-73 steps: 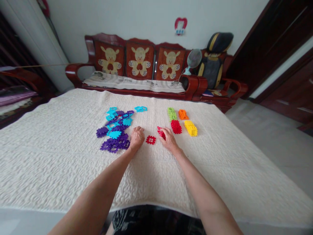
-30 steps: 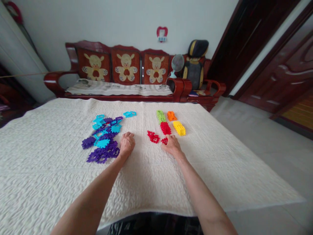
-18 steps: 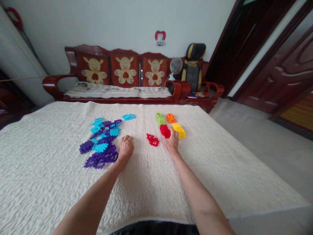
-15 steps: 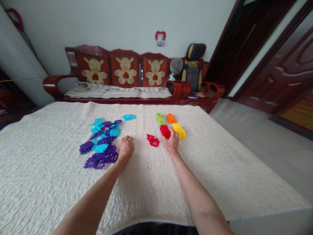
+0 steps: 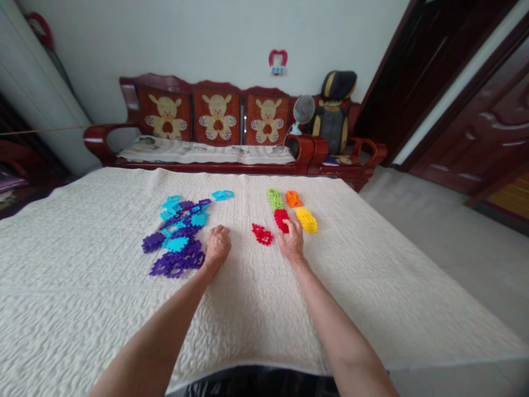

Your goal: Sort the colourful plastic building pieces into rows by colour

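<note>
My right hand has its thumb and fingers around the near end of a stack of red interlocking plastic pieces. A green stack lies just beyond it. An orange stack and a yellow stack are to the right. Loose red pieces lie left of my right hand. My left hand rests on the cover with fingers curled under, and nothing shows in it. Close on its left spreads a pile of purple pieces and light-blue pieces.
A light-blue piece lies apart beyond the pile. Everything rests on a cream quilted cover. Behind it are a wooden sofa with bear cushions, a small fan and a massage seat pad.
The view has shifted slightly, so everything sits a little farther right. Both hands keep nearly the same places, the right still at the red stack.
</note>
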Demonstrator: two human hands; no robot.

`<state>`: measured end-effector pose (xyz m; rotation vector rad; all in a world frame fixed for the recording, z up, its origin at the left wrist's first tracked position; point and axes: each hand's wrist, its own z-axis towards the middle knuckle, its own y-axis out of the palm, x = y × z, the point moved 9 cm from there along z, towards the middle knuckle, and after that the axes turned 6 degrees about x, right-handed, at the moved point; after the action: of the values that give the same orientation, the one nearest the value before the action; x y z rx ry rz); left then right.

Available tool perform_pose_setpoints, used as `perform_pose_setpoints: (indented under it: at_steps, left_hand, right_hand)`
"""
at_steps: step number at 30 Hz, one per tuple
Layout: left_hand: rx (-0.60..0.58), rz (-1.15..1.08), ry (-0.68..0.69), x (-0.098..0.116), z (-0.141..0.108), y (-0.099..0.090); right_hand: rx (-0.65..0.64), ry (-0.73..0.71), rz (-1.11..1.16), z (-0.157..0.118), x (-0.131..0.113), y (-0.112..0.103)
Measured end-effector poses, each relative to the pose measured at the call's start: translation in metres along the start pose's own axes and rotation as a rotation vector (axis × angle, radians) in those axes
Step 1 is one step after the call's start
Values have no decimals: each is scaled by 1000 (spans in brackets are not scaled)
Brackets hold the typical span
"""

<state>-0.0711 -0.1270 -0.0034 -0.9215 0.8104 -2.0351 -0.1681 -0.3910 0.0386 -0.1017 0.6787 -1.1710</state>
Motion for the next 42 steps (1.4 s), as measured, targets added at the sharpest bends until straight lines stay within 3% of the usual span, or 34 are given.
perform_pose_setpoints:
  at_steps: [5, 10, 14, 18, 22, 24, 28, 34, 42]
  left_hand:
    - [-23, -8, -16, 0, 0, 1]
    - [-35, -13, -21, 0, 0, 1]
    - [-44, -18, -27, 1, 0, 1]
    - [-46, -12, -28, 3, 1, -3]
    - [-53, 3, -31, 5, 1, -5]
    - [-51, 5, -29, 6, 1, -5]
    - [-44, 11, -19, 4, 2, -3]
    - [-41, 26, -3, 0, 1, 2]
    - [-17, 7, 3, 0, 1, 0]
  right_hand:
    - [-328, -135, 164, -19, -36, 22]
    - [-455, -157, 33, -26, -40, 33]
    - [-429, -137, 65, -22, -37, 33]
    - [-357, 39, 153, -17, -21, 29]
    - [-446, 119, 161, -20, -12, 33]
    - [-445, 89, 119, -18, -14, 31]
    - [-323, 141, -102, -13, -8, 16]
    - [-402, 211, -364, -24, -14, 22]
    - [-425, 189, -340, -27, -25, 31]
